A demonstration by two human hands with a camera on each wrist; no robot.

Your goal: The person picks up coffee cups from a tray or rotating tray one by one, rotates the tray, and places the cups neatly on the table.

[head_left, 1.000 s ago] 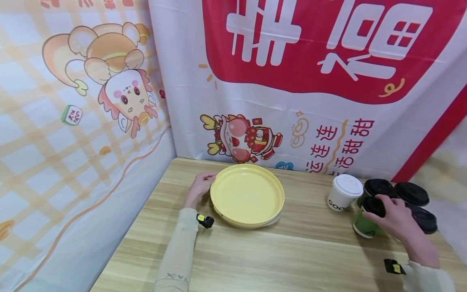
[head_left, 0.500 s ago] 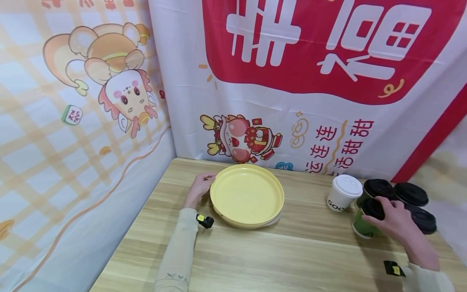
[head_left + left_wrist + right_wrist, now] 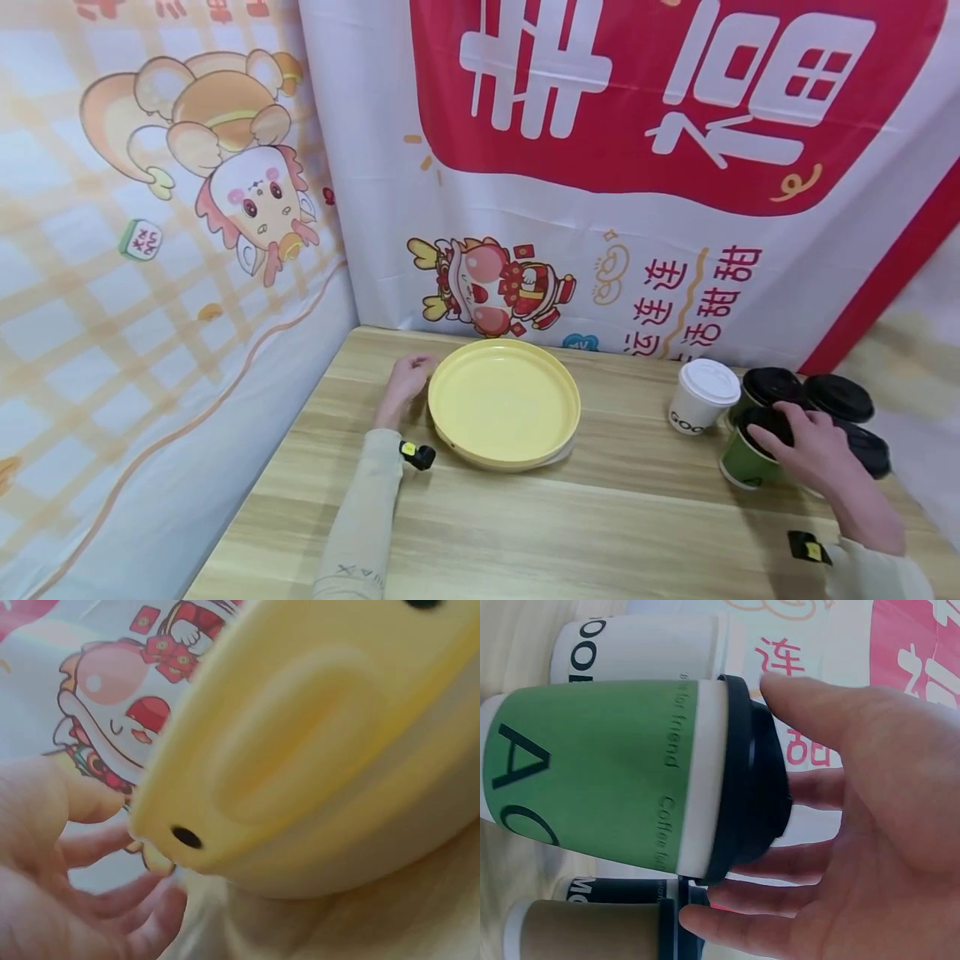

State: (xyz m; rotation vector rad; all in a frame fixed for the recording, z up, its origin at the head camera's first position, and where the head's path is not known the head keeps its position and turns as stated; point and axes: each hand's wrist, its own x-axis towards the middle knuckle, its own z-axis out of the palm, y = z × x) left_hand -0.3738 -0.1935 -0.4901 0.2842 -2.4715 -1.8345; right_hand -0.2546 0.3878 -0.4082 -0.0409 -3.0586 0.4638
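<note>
A round yellow tray (image 3: 502, 404) with a raised rim rests on the wooden table. Just left of its rim is my left hand (image 3: 406, 385), its fingers loosely bent. In the left wrist view, those fingers lie beside the tray's side wall (image 3: 300, 742), holding nothing. At the right, my right hand (image 3: 813, 450) is spread around the black lid of an upright green paper coffee cup (image 3: 744, 461). The right wrist view has the thumb beside the lid (image 3: 750, 780) and the other fingers behind it, loosely spread. Whether any finger touches the lid is unclear.
Beside the green cup stands a white lidded paper cup (image 3: 701, 400). Several more cups with black lids (image 3: 838, 397) crowd behind and right of it, partly hidden by my right hand. Printed cloth walls (image 3: 382, 275) border the table at the back and left.
My left hand has drawn slightly left, off the tray's rim. The right thumb has lifted a little at the green cup's lid. The head view has shifted slightly.
</note>
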